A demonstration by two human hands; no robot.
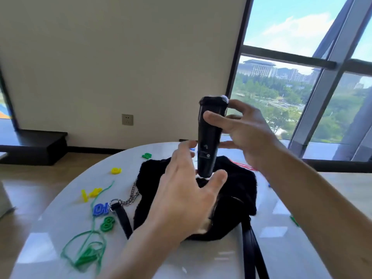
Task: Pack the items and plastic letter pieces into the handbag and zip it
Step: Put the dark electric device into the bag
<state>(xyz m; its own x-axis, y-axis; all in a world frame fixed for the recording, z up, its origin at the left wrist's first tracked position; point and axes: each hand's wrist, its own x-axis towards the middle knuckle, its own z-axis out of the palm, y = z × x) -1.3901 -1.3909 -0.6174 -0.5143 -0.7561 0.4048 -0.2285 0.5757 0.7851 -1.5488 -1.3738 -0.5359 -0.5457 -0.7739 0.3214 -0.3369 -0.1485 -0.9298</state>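
Holding the black device (209,137) upright in my right hand (247,135), thumb across its front and fingers curled behind it, I have its lower end right at the top of the handbag (237,184), which lies in the middle of the white bench (201,258). My left hand (181,200) is open with the fingers spread, thumb just beside the base of the device; I cannot tell whether it touches the device or the bag's mouth. I judge the packing to be barely under way: this device is not yet inside, and I cannot see into the bag to say whether anything is in there. Most of the plastic pieces lie out on the bench. To the left of the bag are a yellow piece (116,170), another yellow one (90,194), a blue piece (100,209) beside the chain strap (130,196), a green 8 (107,223) and a loose green cord (84,238) looped around more green pieces (86,258). One green piece (147,156) sits beyond the bag, and a red cord (243,164) shows behind it near my right wrist. A further green piece (295,221) lies off to the right. What I take for the zip (235,200) looks undone, so all the letters, the cords and the zipping are left.
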